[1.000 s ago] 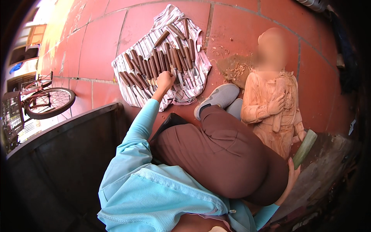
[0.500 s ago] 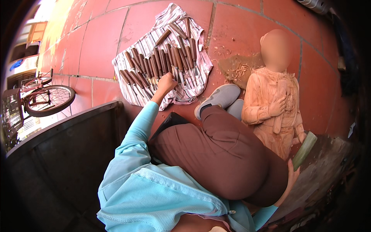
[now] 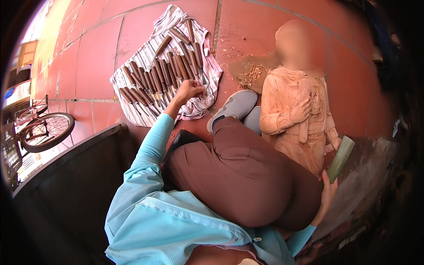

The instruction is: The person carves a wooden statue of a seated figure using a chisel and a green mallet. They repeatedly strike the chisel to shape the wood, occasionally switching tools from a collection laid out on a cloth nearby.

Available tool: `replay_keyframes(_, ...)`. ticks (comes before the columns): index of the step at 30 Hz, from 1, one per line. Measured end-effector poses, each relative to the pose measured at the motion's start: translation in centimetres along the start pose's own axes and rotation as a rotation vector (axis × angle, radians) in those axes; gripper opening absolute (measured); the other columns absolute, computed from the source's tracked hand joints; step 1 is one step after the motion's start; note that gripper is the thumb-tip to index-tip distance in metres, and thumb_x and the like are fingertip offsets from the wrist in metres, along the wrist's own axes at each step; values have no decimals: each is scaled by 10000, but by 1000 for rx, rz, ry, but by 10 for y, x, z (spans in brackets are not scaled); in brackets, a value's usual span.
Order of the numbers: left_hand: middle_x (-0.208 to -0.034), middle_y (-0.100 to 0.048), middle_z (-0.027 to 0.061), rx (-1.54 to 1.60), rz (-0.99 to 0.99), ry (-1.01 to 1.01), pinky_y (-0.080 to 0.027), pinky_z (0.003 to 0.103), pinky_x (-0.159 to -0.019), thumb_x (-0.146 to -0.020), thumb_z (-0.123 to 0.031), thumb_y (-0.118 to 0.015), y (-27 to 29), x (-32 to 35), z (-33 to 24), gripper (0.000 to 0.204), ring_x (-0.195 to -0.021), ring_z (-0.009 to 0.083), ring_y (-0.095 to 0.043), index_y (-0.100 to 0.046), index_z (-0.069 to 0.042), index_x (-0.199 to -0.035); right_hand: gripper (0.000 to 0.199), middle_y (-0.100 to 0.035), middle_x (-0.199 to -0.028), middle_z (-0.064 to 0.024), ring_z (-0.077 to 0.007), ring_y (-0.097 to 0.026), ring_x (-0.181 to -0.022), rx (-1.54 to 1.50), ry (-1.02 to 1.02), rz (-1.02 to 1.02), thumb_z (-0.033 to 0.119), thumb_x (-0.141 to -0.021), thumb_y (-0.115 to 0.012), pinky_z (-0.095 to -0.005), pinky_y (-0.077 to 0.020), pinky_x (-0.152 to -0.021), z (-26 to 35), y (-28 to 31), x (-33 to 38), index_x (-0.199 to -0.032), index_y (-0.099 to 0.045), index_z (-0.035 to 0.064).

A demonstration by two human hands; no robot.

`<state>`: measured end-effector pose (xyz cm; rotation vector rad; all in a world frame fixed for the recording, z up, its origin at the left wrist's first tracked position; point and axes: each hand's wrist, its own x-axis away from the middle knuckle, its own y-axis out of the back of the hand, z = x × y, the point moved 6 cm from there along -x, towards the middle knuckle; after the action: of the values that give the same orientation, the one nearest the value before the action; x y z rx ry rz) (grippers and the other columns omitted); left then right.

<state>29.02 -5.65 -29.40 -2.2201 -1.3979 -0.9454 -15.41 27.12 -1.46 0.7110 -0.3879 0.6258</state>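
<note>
Several wood-carving chisels point(image 3: 162, 70) with brown handles lie in rows on a striped cloth point(image 3: 132, 110) on the floor. My left hand point(image 3: 190, 89) is over the near right part of the rows, at the blades, its fingers pinched together. Whatever is between those fingertips is too small to make out. Low at the right, my right hand point(image 3: 327, 191) grips the lower end of a short, thick greenish wooden stick point(image 3: 342, 160). Beside my legs lies a carved wooden figure point(image 3: 295, 115), one carved hand on its chest; the stick's upper end is near its other hand.
Wood shavings point(image 3: 254, 74) are scattered on a brown patch of the red tiled floor point(image 3: 247, 26). My grey shoe point(image 3: 236, 106) is between cloth and figure. A dark panel point(image 3: 66, 176) stands at my left, with a bicycle point(image 3: 47, 128) beyond it.
My left hand has shifted right along the chisel rows. My right hand still holds the wooden stick. The whole scene has slid left in view as my head turned.
</note>
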Motion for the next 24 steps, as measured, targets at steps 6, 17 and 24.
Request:
replay_keyframes(6, -796, -614, 16, 133, 59, 87, -534, 199, -605, -835, -143, -714, 6, 31, -43, 192, -680, 103, -618, -585, -30, -920, 272, -517, -680, -29, -103, -498, -506, -62, -25, -37, 159, -857, -662, -235, -413, -445, -4, -3, 1, -1048, -522, 25)
replay_keyframes(17, -835, -622, 114, 71, 254, -594, -545, 225, -558, -843, -13, -669, -152, 93, -272, 317, -723, 174, -674, -405, -30, -1016, 220, -542, -709, -30, -95, -522, -561, -94, -40, -13, 114, -838, -677, -240, -457, -478, 0, 4, -8, -973, -537, 13)
replay_keyframes(24, -978, -553, 150, -118, 531, -755, -560, 240, -522, -863, 41, -607, -246, 106, -305, 589, -756, 231, -681, -169, -85, -1236, 223, -540, -691, -30, -100, -522, -556, -84, -35, -10, 98, -838, -672, -241, -446, -483, -3, 3, -6, -986, -540, -5)
